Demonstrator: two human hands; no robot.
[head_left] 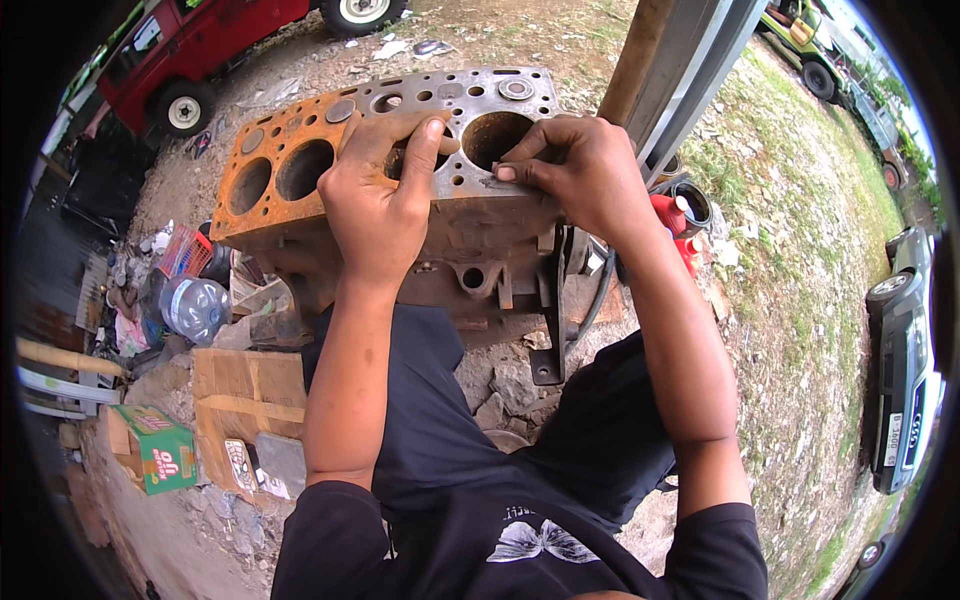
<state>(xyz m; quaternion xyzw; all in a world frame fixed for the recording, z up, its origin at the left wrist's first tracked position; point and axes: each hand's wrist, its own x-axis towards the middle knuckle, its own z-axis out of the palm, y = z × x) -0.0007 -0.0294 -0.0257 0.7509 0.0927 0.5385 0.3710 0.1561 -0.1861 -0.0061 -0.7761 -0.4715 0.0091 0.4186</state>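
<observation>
A large engine block (pixel 345 210) stands before me with its flat top face up, rusty orange on the left and bare grey metal on the right. Round cylinder bores run along it. My left hand (pixel 385 190) is over the middle of the top face, its fingers curled and its thumb near the fingertips; whatever lies between them is hidden. At the rim of the rightmost bore (pixel 490 135), my right hand (pixel 585 170) is closed in a pinch, thumb against the top face near the front edge. Anything in that pinch is too small to make out.
A metal post (pixel 690 90) rises just beyond my right hand. Red bottles (pixel 672 213) and a black container (pixel 692 203) stand right of the block. To the left lie a clear plastic jug (pixel 195 308), a green carton (pixel 160 455) and flattened cardboard (pixel 235 385). Vehicles stand around.
</observation>
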